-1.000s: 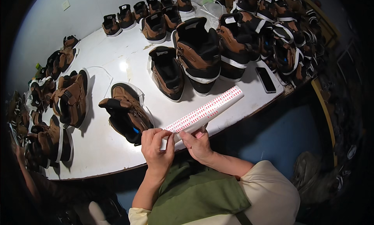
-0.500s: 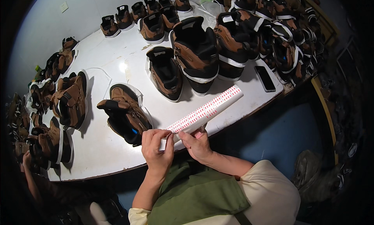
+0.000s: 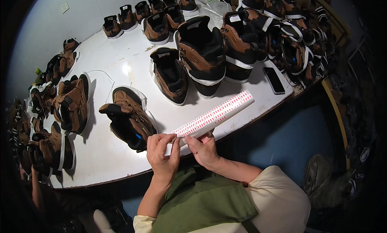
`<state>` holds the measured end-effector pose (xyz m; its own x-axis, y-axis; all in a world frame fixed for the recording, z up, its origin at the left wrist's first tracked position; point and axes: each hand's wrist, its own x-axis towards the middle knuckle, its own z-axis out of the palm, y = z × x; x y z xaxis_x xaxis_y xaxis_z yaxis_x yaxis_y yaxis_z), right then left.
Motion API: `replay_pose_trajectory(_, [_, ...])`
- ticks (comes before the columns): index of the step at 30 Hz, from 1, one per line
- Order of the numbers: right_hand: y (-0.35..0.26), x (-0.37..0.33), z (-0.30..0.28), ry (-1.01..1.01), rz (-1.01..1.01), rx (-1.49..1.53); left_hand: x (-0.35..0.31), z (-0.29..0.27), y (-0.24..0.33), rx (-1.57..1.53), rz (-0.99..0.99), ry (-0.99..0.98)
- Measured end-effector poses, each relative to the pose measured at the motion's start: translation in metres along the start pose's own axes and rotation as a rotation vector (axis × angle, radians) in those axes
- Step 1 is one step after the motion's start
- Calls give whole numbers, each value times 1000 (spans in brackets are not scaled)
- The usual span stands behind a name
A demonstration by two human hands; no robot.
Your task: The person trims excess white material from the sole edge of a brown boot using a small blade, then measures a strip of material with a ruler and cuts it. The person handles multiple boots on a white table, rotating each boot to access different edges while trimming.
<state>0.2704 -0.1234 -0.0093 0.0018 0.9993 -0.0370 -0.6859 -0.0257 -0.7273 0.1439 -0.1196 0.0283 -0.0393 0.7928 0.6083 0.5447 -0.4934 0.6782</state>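
Over the table's front edge I hold a rolled white sheet of labels with rows of red marks (image 3: 217, 112). My left hand (image 3: 163, 154) pinches its near left end between thumb and fingers, and a small white piece sticks out below the fingertips. My right hand (image 3: 204, 149) grips the roll from below, thumb on top, just right of the left hand. Close beyond my left hand lies a brown and black shoe (image 3: 131, 118), its opening toward me and a blue spot inside. Another brown shoe (image 3: 171, 75) stands upright beyond the roll.
The white table (image 3: 105, 156) carries several more brown shoes (image 3: 72, 104) at left and back. A heap of shoes (image 3: 296, 43) fills the right end, beside a dark phone (image 3: 274, 80). At far left, another person's arm (image 3: 36, 188) reaches up to shoes there.
The far end of the label roll has shifted slightly right and down. My hands keep their grip almost unmoved. At far left the other person's arm has shifted slightly.
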Motion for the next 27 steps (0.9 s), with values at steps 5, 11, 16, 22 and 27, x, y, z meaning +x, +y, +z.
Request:
replay_pose_trajectory(5, [0, 1, 1, 5, -6, 13, -1, 1, -1, -7, 17, 17])
replay_pose_trajectory(11, [3, 2, -1, -25, -7, 30, -3, 3, -1, -19, 2, 30])
replay_pose_trajectory(16, [4, 1, -2, -36, -3, 39, -3, 5, -2, -25, -14, 26])
replay_pose_trajectory(22, [4, 1, -3, -33, -10, 40, -3, 6, 0, -24, -33, 22])
replay_pose_trajectory(27, [3, 1, -4, -23, -8, 27, -3, 8, 0, -27, -33, 12])
